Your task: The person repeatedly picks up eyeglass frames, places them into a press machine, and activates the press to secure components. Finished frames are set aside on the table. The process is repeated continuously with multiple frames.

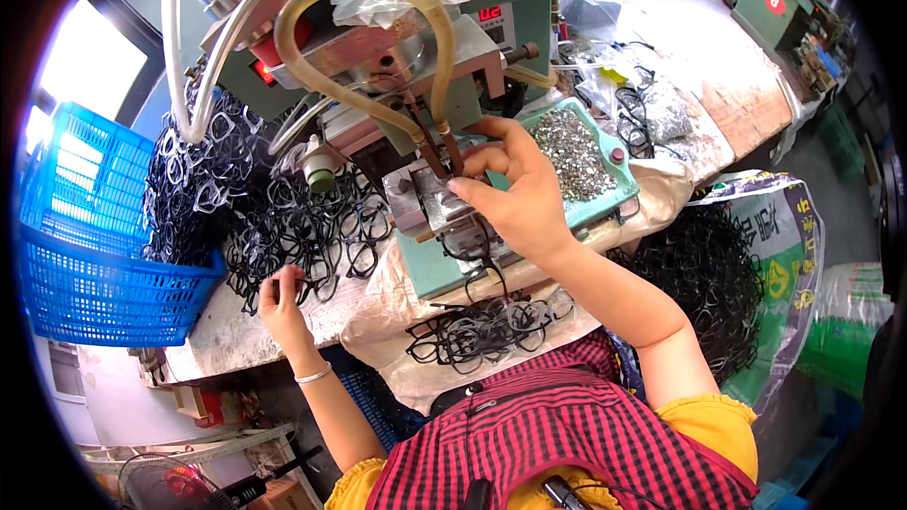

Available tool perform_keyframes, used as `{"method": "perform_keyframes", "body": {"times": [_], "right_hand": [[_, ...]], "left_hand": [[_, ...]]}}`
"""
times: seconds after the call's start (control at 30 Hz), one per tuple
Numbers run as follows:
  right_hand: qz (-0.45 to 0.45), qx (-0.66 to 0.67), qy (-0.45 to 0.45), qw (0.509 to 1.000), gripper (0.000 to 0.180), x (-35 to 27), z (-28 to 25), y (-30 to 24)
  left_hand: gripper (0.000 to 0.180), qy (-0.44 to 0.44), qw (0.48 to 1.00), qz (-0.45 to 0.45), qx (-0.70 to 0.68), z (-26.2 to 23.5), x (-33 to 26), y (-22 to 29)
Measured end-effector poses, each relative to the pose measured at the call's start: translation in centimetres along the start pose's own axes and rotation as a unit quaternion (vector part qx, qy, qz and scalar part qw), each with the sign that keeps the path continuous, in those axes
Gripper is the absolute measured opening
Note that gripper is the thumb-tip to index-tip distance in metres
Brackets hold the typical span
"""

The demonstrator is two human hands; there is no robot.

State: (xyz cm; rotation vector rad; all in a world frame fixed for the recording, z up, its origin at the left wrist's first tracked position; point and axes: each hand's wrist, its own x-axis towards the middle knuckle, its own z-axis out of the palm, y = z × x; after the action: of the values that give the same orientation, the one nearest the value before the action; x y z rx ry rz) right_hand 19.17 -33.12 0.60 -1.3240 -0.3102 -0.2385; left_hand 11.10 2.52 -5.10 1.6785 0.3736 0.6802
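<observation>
My right hand [515,191] reaches to the metal fixture block [430,203] of a green bench machine [453,47], fingers pinched at the spot under its two probes; whatever small part it holds is hidden. My left hand [282,297] rests on the table edge at a heap of black eyeglass frames [302,227] and grips one frame between thumb and fingers. A silver bracelet sits on that wrist. More black frames [477,326] lie on a cloth in front of me.
A blue plastic basket [85,255] stands at the left, piled with frames. A green tray of small metal parts [576,156] sits right of the fixture. A large sack of black frames [718,283] stands at my right. Yellowish hoses loop over the machine.
</observation>
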Motion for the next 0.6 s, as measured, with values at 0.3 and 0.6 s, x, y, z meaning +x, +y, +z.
{"method": "perform_keyframes", "body": {"times": [0.3,0.6], "right_hand": [[-0.027,-0.155,-0.08,0.984,0.041,-1.3,-2.5,-3.2],[-0.107,-0.594,0.048,0.796,0.021,0.0,-13.3,6.0]], "left_hand": [[0.036,-0.291,0.693,0.645,0.137,14.0,-8.6,14.9],[0.04,-0.369,0.701,0.598,0.12,17.4,-9.2,14.1]]}}
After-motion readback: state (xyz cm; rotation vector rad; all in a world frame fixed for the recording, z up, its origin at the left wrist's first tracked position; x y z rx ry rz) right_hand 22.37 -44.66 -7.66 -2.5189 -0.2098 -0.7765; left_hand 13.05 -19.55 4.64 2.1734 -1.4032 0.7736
